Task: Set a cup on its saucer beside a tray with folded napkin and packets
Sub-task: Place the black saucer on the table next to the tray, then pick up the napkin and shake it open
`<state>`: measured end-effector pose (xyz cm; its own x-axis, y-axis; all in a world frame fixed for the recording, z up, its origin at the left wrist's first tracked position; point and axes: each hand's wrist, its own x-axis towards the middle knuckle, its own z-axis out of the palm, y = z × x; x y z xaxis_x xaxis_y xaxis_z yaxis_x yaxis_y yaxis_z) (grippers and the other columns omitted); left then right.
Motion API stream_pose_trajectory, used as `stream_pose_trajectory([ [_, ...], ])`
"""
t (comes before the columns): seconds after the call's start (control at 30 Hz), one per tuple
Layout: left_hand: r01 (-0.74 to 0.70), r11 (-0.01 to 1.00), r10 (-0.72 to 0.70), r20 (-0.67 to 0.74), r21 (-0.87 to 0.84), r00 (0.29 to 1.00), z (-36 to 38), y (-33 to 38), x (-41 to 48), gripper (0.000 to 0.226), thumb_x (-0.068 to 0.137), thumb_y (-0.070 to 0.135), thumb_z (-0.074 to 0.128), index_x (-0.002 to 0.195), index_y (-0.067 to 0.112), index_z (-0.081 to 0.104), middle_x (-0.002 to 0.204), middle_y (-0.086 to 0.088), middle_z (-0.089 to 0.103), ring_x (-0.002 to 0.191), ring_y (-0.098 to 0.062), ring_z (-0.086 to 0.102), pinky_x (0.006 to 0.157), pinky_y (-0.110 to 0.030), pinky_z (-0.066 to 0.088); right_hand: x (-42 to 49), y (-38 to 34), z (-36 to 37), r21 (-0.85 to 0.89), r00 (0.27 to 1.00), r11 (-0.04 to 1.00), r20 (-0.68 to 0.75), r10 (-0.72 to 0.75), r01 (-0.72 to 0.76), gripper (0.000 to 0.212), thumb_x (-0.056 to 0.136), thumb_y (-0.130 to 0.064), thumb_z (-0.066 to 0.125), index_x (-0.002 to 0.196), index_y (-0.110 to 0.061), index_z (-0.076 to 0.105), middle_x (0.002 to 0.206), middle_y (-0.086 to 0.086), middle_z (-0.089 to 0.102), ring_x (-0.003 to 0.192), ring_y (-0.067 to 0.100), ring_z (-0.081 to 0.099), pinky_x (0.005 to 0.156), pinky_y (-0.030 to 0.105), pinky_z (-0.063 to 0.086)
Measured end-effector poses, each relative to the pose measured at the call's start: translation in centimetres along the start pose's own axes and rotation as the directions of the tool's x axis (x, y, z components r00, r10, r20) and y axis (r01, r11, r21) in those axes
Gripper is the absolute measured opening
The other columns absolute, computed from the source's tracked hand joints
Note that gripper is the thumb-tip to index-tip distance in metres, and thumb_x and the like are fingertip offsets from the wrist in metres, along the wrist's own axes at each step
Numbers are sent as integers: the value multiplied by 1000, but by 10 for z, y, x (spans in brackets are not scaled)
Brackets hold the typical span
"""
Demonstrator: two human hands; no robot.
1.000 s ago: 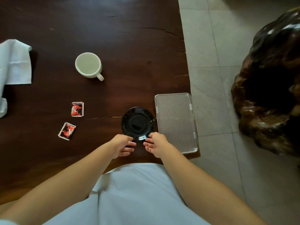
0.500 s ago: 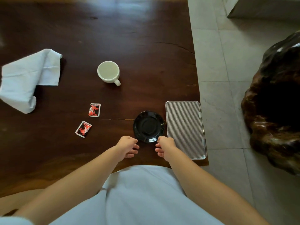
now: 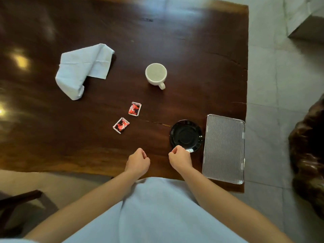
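A black saucer (image 3: pixel 185 135) lies on the dark wooden table (image 3: pixel 192 50), touching the left side of a ribbed silver tray (image 3: pixel 224 148). A white cup (image 3: pixel 156 75) stands upright farther back, handle toward me. Two red packets (image 3: pixel 134 109) (image 3: pixel 121 125) lie left of the saucer. A loosely crumpled white napkin (image 3: pixel 84 68) sits at the far left. My left hand (image 3: pixel 137 161) is curled in a fist near the table's front edge, holding nothing. My right hand (image 3: pixel 180 157) is curled too, just in front of the saucer's near rim.
The tray overhangs the table's right edge slightly; pale floor tiles (image 3: pixel 273 76) lie beyond. A dark glossy carved wooden object (image 3: pixel 308 151) stands at the right. A dark chair part (image 3: pixel 17 199) shows at the lower left.
Both hands have let go of the saucer's near rim and pulled back slightly, fingers curling into fists. The view has lifted and shifted left, showing more of the table.
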<state>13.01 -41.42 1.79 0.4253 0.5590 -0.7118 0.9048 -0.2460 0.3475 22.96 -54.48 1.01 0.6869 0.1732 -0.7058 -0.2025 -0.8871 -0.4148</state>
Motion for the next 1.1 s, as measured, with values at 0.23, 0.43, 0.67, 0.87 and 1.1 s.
stream_pose_trajectory([
  [0.23,113,993,-116,-99,-38,988,-37,-39,12,8,96,20,57,90,21,51,87,-2,62,81,-20,61,63,-28,51,3,-43,21,-76,994,994,76,-77,82,7,96,-21,53,96,-17,58,91,1,62,85,19,60,69,30,49],
  [0.43,209,972,-222,-123,-108,967,-60,-71,22,5,97,19,57,94,18,52,86,-1,58,83,-21,59,64,-27,48,10,-75,45,-139,988,985,127,-86,104,5,97,-23,55,99,-20,58,93,0,63,84,16,61,73,30,55],
  [0.67,237,964,-248,-84,-123,965,-104,-96,54,5,98,18,57,99,18,52,93,-2,60,78,-15,57,61,-23,47,21,-127,73,-152,990,987,137,-36,57,5,97,-22,56,101,-21,58,96,1,64,85,15,62,78,33,59],
  [0.87,203,967,-221,-113,-151,969,-175,-97,107,7,97,21,57,103,20,53,97,-4,64,74,-13,57,55,-23,41,33,-201,93,-127,990,987,111,-83,97,16,94,-21,52,104,-15,63,101,3,63,94,21,60,77,32,49],
  [1.1,110,954,-151,-128,-278,980,-251,-77,177,8,93,19,57,100,22,55,98,-9,69,86,-23,65,62,-29,43,63,-287,122,39,993,997,85,-76,73,13,92,-18,52,100,-15,61,95,4,66,88,21,64,70,32,50],
])
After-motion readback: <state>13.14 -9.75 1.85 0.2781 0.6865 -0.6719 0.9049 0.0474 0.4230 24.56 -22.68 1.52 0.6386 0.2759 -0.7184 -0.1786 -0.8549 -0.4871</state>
